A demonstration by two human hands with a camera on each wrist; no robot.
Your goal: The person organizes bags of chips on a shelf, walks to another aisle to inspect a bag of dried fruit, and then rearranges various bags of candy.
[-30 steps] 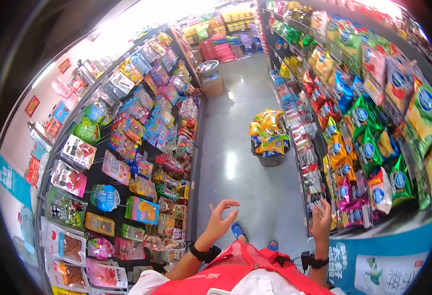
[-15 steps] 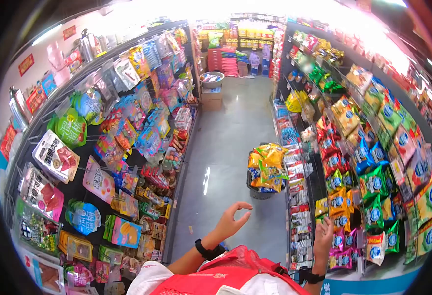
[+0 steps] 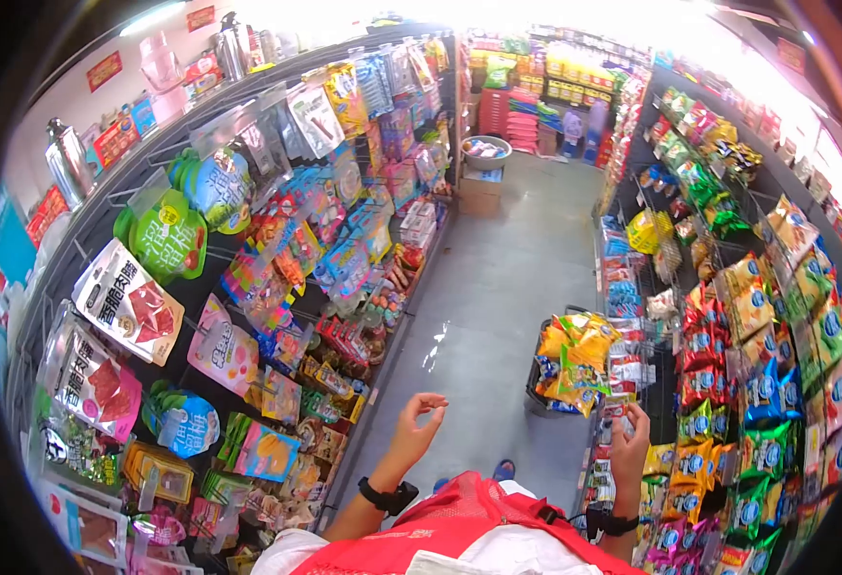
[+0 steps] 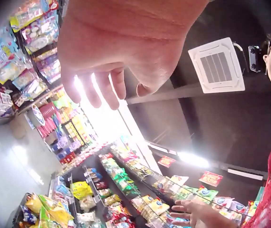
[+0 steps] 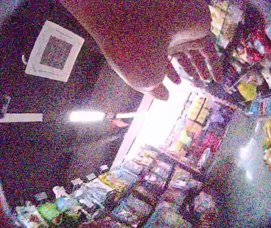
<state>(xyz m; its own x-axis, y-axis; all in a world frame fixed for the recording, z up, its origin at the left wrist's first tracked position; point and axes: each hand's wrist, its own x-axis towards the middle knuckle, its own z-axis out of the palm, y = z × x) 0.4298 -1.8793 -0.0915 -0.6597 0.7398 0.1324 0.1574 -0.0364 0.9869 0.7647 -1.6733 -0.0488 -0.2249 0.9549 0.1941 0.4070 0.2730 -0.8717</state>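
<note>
My left hand (image 3: pixel 419 424) is raised in the middle of the aisle, palm up. Its fingers (image 4: pixel 102 88) are loosely curled, thumb and forefinger nearly meet, and it holds nothing. My right hand (image 3: pixel 629 444) is lifted beside the right-hand shelf, fingers up and relaxed, close to the small snack packets (image 3: pixel 622 374) on the shelf edge. I cannot tell whether it touches them. It also shows with spread fingers in the left wrist view, as the right hand (image 4: pixel 191 212). The right wrist view is dark and grainy, with the right hand (image 5: pixel 173 42) against the ceiling.
A dark basket heaped with yellow snack bags (image 3: pixel 571 362) stands on the grey floor (image 3: pixel 498 278) just ahead on the right. Hanging packets fill the left rack (image 3: pixel 249 287). Chip bags fill the right shelves (image 3: pixel 756 383). A cardboard box with a bowl (image 3: pixel 483 182) stands far down the aisle.
The view has swung so the left rack looms larger and the basket sits nearer my right hand. My left thumb and forefinger have drawn closer. The right hand has risen slightly beside the shelf.
</note>
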